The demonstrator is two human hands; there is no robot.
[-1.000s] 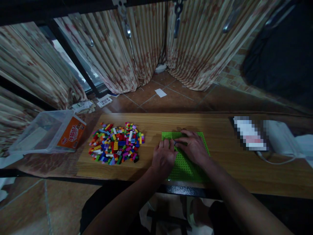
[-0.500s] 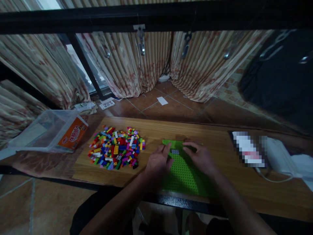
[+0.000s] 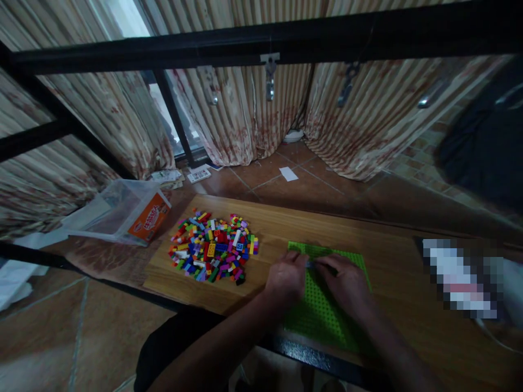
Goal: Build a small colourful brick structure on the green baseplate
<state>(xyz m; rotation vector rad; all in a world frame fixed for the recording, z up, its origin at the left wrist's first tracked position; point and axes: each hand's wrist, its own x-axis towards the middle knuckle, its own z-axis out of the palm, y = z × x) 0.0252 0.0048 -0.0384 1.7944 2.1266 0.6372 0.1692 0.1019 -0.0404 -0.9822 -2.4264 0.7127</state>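
A green studded baseplate lies on the wooden board, partly covered by my hands and forearms. On its upper part sits a small grey-lavender toy brick, mostly hidden by fingers. My left hand is closed, its fingertips against the brick's left side. From the right, my right hand pinches at the same brick with thumb and finger. Left of the baseplate spreads a pile of loose multicoloured toy bricks.
A clear plastic bin with an orange label stands left of the wooden board. A blurred-out device with a cable lies at the right. A dark metal rail with hanging clips crosses above, before striped curtains.
My fingers have closed in on the grey-lavender brick from both sides; earlier they were apart with the brick showing between them. The camera view has shifted left and tilted.
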